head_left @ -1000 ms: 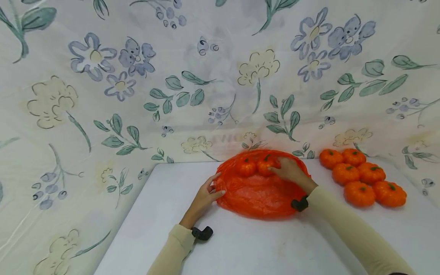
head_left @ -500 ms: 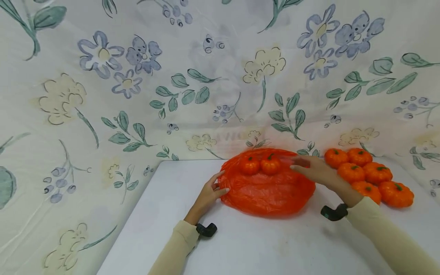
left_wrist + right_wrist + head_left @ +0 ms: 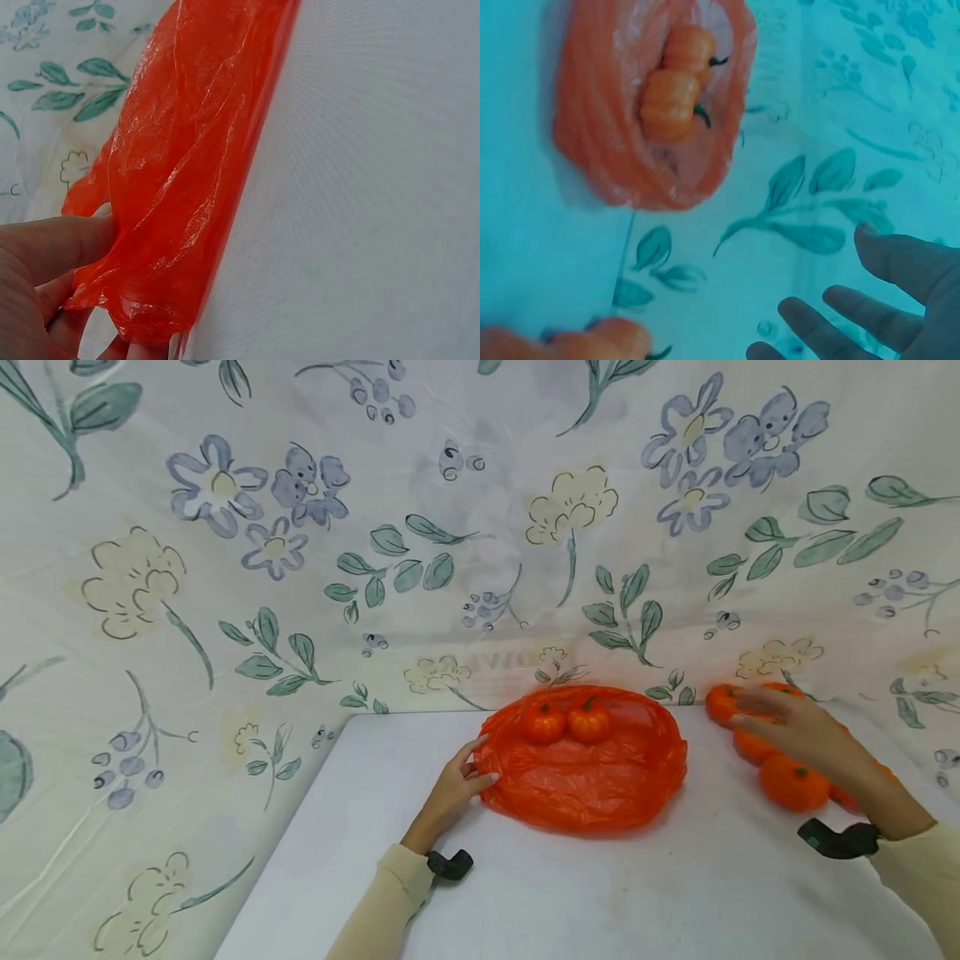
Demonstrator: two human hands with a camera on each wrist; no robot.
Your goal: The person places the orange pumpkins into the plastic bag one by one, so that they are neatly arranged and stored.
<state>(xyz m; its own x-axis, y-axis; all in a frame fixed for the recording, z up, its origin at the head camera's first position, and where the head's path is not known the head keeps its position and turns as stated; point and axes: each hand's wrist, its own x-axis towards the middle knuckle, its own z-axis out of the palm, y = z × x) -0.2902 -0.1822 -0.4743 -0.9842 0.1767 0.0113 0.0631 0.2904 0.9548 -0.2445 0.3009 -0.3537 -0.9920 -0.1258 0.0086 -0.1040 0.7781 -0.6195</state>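
Observation:
A red plastic bag [image 3: 577, 797] lies spread with its mouth open, and two small orange pumpkins [image 3: 589, 722] with green stems sit inside it near the back. My left hand [image 3: 450, 789] holds the bag's left edge. In the left wrist view, the thumb lies on the thin plastic [image 3: 180, 165] and the other fingers come in from below. Over the group of loose orange pumpkins [image 3: 795, 783] at the right is my right hand [image 3: 813, 739], fingers extended and nothing in it. It hides part of that group.
The white table [image 3: 555, 902] ends at the back against a floral-patterned cloth [image 3: 480, 560]. Each wrist wears a black camera mount, the left mount [image 3: 450, 864] close over the table and the right mount [image 3: 838, 839] in front of the loose pumpkins.
My right hand has left the two pumpkins in the bag and moved right, over the loose ones. The left hand stays at the bag's edge.

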